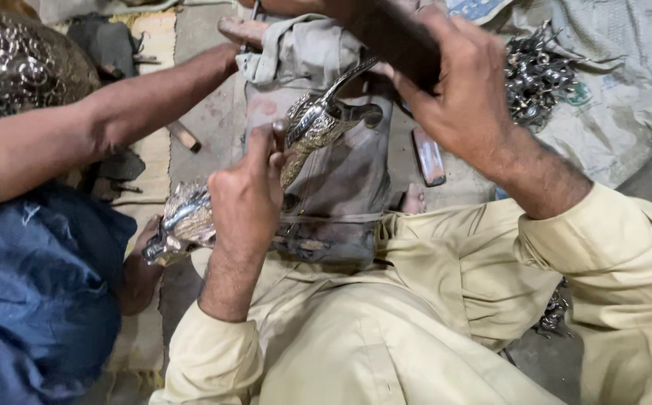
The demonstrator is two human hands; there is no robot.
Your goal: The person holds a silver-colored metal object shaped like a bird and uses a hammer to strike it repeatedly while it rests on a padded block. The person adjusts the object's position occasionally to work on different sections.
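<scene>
A bare concrete floor [213, 120] is showing in the upper middle of the frame, dusty and grey, with a worn mat [153, 90] lying along its left side. A pale woven sack [611, 112] is spreading across the upper right, and a heap of small shiny metal pieces [536, 71] is sitting on it. A flat metal bar [429, 156] is lying on the floor just below the middle of the frame's top half. A grey, stained cloth-wrapped block [341, 180] is standing in the centre, between the person's knees in beige clothing.

The ornate metal piece [307, 127] is resting across that block, running from the lower left up toward the upper centre. It is silver and brass coloured, densely embossed, curved and narrow, with a wider embossed end [183, 221] sticking out at the lower left.

The left hand [247, 199] is gripping the piece near its middle, fingers curled closed around it and the thumb pressing on top. The right hand [453, 90], in the upper right centre, is closing tightly around a dark wooden handle [393, 34]; the tool's head is out of sight.

Another person in blue clothing is sitting at the left edge, their bare forearm [116, 120] reaching across the upper left toward the top of the block. A large embossed metal vessel [18, 64] is filling the upper left corner.
</scene>
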